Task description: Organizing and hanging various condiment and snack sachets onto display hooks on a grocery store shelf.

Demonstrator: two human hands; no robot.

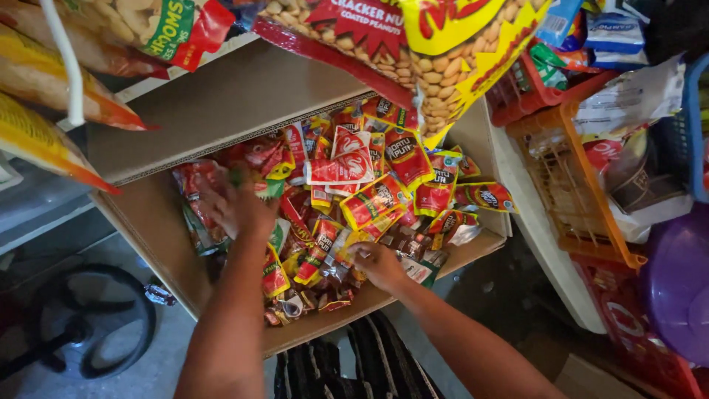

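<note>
Sachets (347,207) under both hands; left fingers (214,196) spread, blurred; right fingers (362,255) curled on sachets.

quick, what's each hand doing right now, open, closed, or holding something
Left hand: open, fingers spread, blurred, on the snack packets in the cardboard box.
Right hand: fingers curled among the packets; a grip cannot be told.

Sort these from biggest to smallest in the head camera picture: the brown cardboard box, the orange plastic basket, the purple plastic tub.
1. Brown cardboard box, the biggest by far.
2. Orange plastic basket.
3. Purple plastic tub, though the picture's edge cuts it off, so second and third place are unsure.
</note>
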